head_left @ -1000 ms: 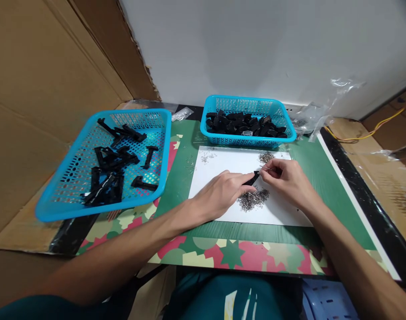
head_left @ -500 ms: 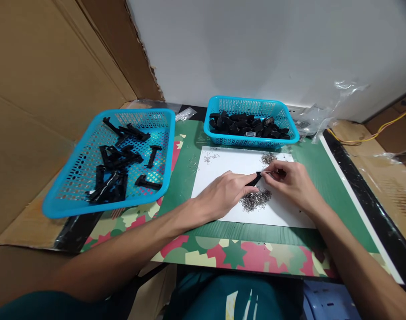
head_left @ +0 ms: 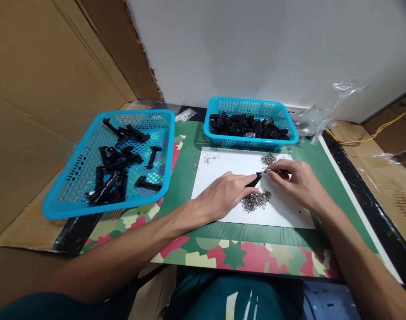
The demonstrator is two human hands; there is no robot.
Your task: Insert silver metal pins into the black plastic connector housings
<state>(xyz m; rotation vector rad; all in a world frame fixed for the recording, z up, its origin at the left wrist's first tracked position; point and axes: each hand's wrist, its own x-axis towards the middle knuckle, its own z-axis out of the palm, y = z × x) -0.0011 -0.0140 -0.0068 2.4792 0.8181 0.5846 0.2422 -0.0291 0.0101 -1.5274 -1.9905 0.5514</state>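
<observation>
A small black part (head_left: 255, 180) is gripped between the thumb and fingers of my left hand (head_left: 224, 195), over the white sheet (head_left: 216, 173). Just to its right, my right hand (head_left: 294, 180) pinches a thin metal tool (head_left: 268, 170), whose tip points at the black part's end with a small gap. Below the black part lies a pile of tiny metal pieces (head_left: 255, 201). A smaller metal pile (head_left: 268, 159) sits above my right fingertips. A few loose wire pieces (head_left: 209, 157) are scattered at the sheet's upper left.
A blue basket (head_left: 169, 164) of long black parts stands at the left. Another blue basket (head_left: 252, 141) with many black pieces stands at the back. Clear plastic (head_left: 312, 120) lies at the back right, near a yellow cable (head_left: 378, 134).
My right hand has moved slightly to the right, drawing the tool tip away from the black part. My left hand stays in place with the part.
</observation>
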